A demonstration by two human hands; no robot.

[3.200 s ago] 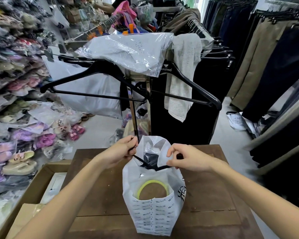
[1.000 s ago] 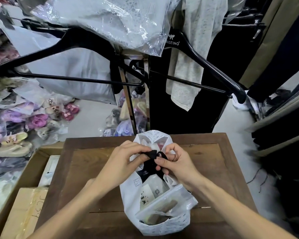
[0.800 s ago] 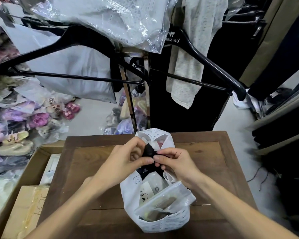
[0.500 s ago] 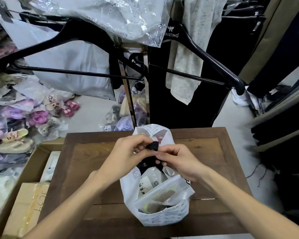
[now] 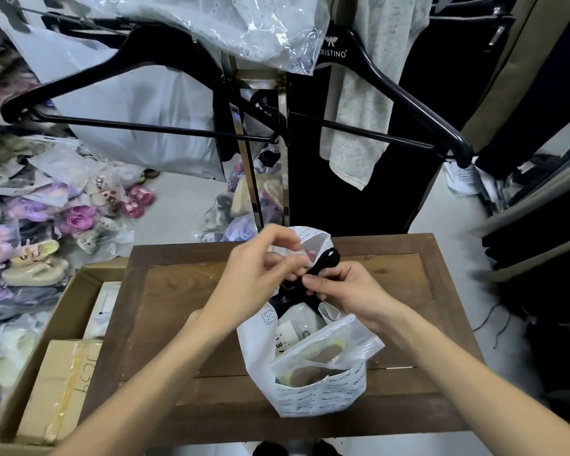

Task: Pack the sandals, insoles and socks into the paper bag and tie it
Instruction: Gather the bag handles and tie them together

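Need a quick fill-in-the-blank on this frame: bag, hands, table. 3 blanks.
1. The white bag stands on a ____ table.
2. The right hand pinches the bag's ____ ribbon.
3. A clear zip pouch sticks out of the bag's ____.
Missing words: wooden; black; top

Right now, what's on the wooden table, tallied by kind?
White paper bag: 1
Black ribbon tie: 1
Clear zip pouch with insoles: 1
Hands on the tie, left hand and right hand: 2
Total: 5
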